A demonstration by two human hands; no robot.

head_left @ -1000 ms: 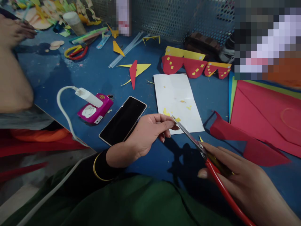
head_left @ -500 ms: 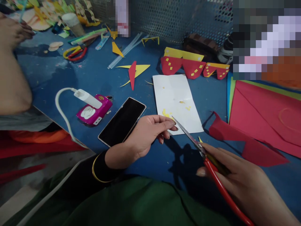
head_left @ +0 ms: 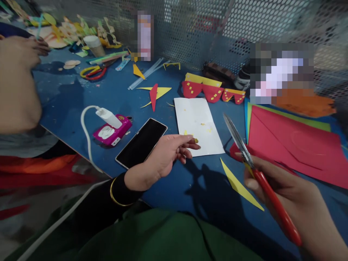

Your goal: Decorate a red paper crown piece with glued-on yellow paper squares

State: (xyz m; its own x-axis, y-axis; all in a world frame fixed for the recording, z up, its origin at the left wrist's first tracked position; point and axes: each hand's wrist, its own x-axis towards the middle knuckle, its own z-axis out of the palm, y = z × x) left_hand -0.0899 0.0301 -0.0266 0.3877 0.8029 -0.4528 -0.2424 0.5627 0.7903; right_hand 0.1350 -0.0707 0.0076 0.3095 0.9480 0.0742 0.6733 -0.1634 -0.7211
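My left hand [head_left: 170, 150] reaches over the lower edge of a white paper sheet [head_left: 194, 116], with a tiny yellow piece [head_left: 196, 140] at its fingertips. Small yellow bits lie on the sheet. My right hand [head_left: 285, 192] grips red-handled scissors [head_left: 274, 203], whose blades point up and left, off the sheet's right side. Between the hands, nearer to me, a long yellow paper strip [head_left: 239, 186] lies on the blue table [head_left: 168, 195]. Red paper [head_left: 236, 150] is partly hidden behind the scissors.
A black phone [head_left: 143, 143] and a magenta socket box [head_left: 112, 130] with a white cable lie left. Red cut-outs with yellow squares [head_left: 213, 92] lie behind the sheet. Coloured sheets [head_left: 293, 141] are stacked right. Another person's arm [head_left: 19, 87] rests far left.
The scissors have moved right and away from my left hand. The yellow strip now shows fully. The view has tilted up and shifted slightly.
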